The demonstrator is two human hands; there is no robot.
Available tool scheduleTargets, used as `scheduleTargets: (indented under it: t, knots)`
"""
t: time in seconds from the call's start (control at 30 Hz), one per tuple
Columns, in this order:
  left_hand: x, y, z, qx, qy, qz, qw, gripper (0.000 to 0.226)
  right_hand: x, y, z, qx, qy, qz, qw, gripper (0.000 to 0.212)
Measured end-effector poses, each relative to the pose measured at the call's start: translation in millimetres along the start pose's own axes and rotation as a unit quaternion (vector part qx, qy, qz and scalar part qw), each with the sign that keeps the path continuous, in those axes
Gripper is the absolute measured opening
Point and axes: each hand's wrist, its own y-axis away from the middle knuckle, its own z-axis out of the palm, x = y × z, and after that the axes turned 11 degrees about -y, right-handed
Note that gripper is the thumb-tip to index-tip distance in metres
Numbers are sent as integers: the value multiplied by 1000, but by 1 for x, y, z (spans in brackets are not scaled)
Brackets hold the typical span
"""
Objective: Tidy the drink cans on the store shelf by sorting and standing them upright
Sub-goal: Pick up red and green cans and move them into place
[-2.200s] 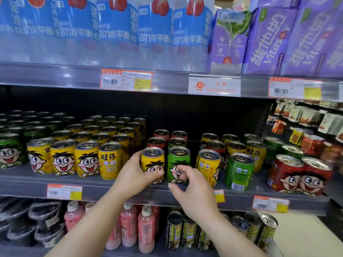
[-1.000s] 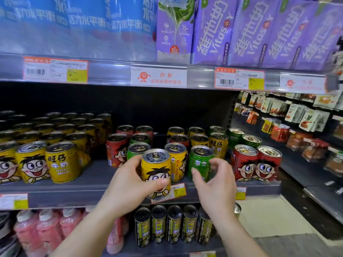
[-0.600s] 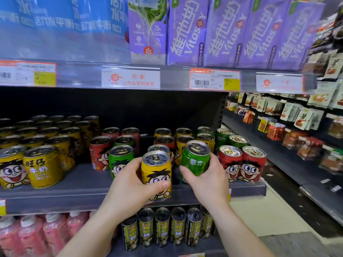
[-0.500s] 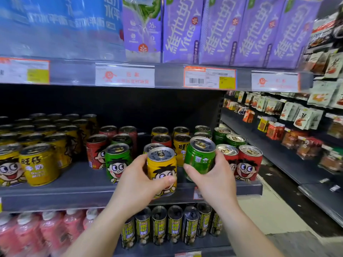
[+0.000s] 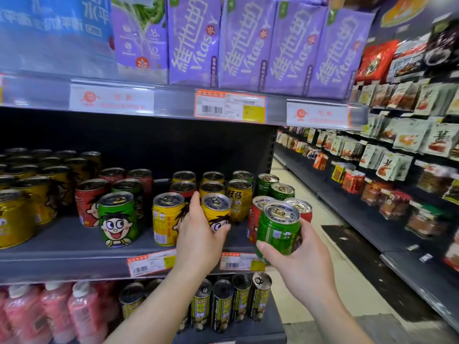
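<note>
My left hand (image 5: 198, 238) grips a yellow cartoon-face can (image 5: 216, 214) held upright just above the front of the grey middle shelf (image 5: 74, 254). My right hand (image 5: 296, 259) holds a green can (image 5: 278, 227), tilted slightly, out in front of the shelf's right end. On the shelf stand mixed cans: a green cartoon can (image 5: 118, 219), a yellow can (image 5: 167, 219), red cans (image 5: 90, 202) and more yellow, green and red ones behind. Two red cans (image 5: 301, 209) stand behind the green one in my hand.
Rows of yellow cans (image 5: 17, 214) fill the shelf's left side. Purple drink cartons (image 5: 243, 43) sit on the shelf above. Dark tall cans (image 5: 223, 306) and pink bottles (image 5: 49, 311) stand on the shelf below. An aisle with snack packets (image 5: 397, 150) runs to the right.
The view swung right along the shelf. My right hand picked the green can off the shelf and drew it forward and right. My left hand carried the yellow can rightward.
</note>
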Motion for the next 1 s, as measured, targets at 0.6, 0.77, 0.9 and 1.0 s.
scheduleTargets:
  t: [0.6,0.77,0.9,1.0]
  knots:
    - [68,11,50,-75,35,3,997,95,21,-13,-61,4,4,11,1000,64]
    - [69,9,55,-60,45,2,997,68,26,-15,-70,5,11,17,1000,64]
    - [66,20,26,-34,88,16,995,64,25,-17,-62,-5,6,15,1000,67]
    - [59,27,-8,-31,103,24,994,62,21,-17,-51,-14,-4,16,1000,67]
